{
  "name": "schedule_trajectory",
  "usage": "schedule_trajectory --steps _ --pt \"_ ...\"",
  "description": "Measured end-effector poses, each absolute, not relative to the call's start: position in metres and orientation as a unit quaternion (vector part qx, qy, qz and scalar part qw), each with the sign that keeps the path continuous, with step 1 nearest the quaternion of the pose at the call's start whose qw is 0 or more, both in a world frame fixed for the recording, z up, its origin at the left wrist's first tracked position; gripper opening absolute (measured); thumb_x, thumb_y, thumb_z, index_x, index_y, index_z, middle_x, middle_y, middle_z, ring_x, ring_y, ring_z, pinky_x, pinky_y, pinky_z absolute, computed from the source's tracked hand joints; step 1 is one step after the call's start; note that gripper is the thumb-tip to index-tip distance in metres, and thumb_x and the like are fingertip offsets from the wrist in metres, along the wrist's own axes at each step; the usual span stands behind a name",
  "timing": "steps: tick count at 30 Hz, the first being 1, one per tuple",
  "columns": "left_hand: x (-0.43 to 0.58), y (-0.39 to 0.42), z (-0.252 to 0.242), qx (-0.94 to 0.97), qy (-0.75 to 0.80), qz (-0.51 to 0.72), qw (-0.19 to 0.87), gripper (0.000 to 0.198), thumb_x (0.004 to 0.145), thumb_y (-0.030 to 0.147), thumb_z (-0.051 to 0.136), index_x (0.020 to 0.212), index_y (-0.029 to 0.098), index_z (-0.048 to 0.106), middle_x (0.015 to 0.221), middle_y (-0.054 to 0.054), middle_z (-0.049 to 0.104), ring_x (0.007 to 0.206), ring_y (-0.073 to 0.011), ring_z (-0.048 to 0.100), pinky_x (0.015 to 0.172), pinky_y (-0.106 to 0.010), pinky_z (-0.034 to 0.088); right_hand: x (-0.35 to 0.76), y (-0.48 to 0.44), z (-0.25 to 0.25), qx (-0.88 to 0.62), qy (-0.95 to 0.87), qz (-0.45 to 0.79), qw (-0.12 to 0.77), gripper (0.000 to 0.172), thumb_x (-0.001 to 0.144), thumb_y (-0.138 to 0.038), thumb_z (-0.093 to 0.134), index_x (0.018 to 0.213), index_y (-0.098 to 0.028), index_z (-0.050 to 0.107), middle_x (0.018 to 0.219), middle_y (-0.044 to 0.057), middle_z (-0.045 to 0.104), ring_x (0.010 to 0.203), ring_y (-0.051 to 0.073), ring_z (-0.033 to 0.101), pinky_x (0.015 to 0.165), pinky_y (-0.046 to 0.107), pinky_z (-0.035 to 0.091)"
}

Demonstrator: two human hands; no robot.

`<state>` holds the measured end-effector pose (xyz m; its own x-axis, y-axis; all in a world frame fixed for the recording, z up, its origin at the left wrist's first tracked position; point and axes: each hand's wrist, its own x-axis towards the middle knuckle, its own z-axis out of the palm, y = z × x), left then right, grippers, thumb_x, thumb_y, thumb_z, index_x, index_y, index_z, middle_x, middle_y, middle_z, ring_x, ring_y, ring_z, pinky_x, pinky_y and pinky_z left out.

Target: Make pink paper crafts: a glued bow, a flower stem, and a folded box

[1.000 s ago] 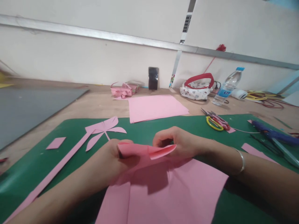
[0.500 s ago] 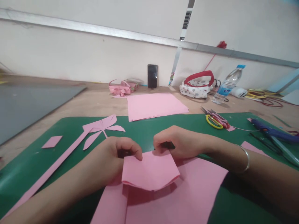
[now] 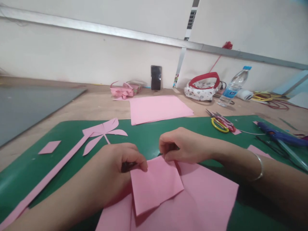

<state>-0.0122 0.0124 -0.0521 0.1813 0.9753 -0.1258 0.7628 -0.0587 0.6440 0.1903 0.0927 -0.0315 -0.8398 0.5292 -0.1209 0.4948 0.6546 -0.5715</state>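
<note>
A small folded square of pink paper (image 3: pixel 156 187) is held between my two hands, above larger pink sheets (image 3: pixel 204 195). My left hand (image 3: pixel 127 166) pinches its upper left corner, the thumb lying on top. At the upper right corner, my right hand (image 3: pixel 179 146) grips the same square with thumb and curled fingers. The parts of the fingers behind the paper are hidden. Beyond my left hand lie a pink paper flower cutout (image 3: pixel 106 131) with petal shapes and a long pink paper strip (image 3: pixel 57 166).
On the green mat (image 3: pixel 141 134) rest scissors (image 3: pixel 220 123), a blue glue gun (image 3: pixel 276 133) and a small pink paper piece (image 3: pixel 49 147). Behind it are a pink paper stack (image 3: pixel 161 109), a phone (image 3: pixel 156 78), a white pouch (image 3: pixel 201 89) and a water bottle (image 3: pixel 233 86).
The folded paper has turned, its near edge now lower on the left and flatter. Both hands keep hold of its far corners, the right thumb now pressing along the edge.
</note>
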Motion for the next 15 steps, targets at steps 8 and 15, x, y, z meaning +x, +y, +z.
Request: schedule_trajectory --steps 8,15 --pt "-0.015 0.008 -0.042 0.696 0.630 0.103 0.330 0.017 0.074 0.034 0.055 0.087 0.035 0.066 0.079 0.009 0.067 0.069 -0.0135 0.058 0.059 -0.025 0.041 0.192 0.082 -0.034 -0.269 -0.916 0.294 0.051 0.014 0.074 -0.007 0.058 0.084 -0.017 0.061 0.066 -0.005 0.061 0.059 0.006 0.053 0.054 0.016 0.039" --pt "-0.021 0.003 -0.044 0.694 0.638 0.048 0.330 0.024 0.077 0.043 0.047 0.067 0.026 0.061 0.062 0.004 0.062 0.060 -0.0153 0.051 0.050 -0.026 0.032 0.190 0.081 -0.030 -0.259 -0.922 0.286 0.016 0.036 0.065 -0.003 0.055 0.096 -0.017 0.068 0.071 -0.002 0.063 0.064 0.010 0.053 0.058 0.018 0.040"
